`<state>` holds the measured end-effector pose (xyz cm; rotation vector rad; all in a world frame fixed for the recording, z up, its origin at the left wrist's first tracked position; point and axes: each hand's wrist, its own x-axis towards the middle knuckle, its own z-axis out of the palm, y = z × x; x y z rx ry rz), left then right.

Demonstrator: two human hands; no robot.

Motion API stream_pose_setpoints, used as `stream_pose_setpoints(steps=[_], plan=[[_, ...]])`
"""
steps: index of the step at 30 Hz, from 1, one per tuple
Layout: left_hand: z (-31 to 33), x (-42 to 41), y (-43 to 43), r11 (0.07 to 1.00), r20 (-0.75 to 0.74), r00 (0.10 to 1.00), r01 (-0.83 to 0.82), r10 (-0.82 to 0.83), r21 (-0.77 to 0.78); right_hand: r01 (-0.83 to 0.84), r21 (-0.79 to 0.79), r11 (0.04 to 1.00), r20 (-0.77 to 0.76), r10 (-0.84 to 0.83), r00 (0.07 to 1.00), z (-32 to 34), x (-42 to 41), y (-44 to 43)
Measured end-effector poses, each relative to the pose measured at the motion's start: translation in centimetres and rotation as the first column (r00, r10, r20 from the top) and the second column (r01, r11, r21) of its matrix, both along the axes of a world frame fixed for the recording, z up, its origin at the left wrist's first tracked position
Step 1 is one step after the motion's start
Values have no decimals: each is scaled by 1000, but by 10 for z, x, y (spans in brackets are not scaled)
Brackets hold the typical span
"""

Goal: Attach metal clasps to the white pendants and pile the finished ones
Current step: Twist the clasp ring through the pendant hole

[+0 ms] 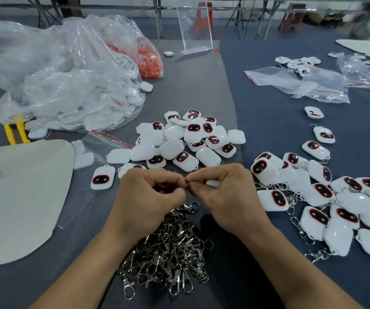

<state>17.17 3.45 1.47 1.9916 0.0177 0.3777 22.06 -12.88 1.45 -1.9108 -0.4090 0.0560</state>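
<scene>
While my right hand (226, 197) grips a small white plastic pendant (213, 183) lying sideways, its inner end meeting the pinched fingers of my left hand (148, 195), which seem to hold a hidden silver metal clasp, the heap of finished pendants (318, 197) lies nearer my right.

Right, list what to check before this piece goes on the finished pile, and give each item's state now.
1. White plastic pendant gripped in the right hand: ok, its white edge shows between the fingers.
2. Clasp ring threaded through the pendant's loop: cannot tell, the fingertips hide the join.
3. Left hand pinching at the join: ok, though what it pinches is hidden.
4. Heap of loose silver metal clasps close below the hands: ok.
5. Pile of finished white pendants with clasps on the right: ok, it lies on the dark blue cloth.
</scene>
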Motion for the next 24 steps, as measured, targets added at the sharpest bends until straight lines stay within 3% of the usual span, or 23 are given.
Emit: stream_pose_setpoints(steps=[4,7,9,11,14,17,20,24], plan=[[1,-1,-1,996,-8,1000,-9,9,-85,-33,62,998,0,33,999,2,0,1],[3,0,-4,994,34,995,-96,98,-56,-15,67,998,-25,16,1000,3,0,2],[3,0,-1,976,90,975,-210,204,64,63,76,995,-142,-52,988,2,2,3],[2,0,5,915,143,948,-313,284,256,162,168,972,-367,-91,926,5,6,1],[1,0,8,762,154,964,-264,215,591,204,396,895,-588,77,805,11,12,-5],[-4,5,6,717,49,996,-91,79,691,130,438,889,-538,143,831,10,12,-7],[-5,9,8,764,-10,999,-17,31,644,68,233,970,-358,21,934,4,8,-4],[-8,10,15,843,-52,998,44,-19,537,-26,55,998,-194,36,980,-1,8,-3]])
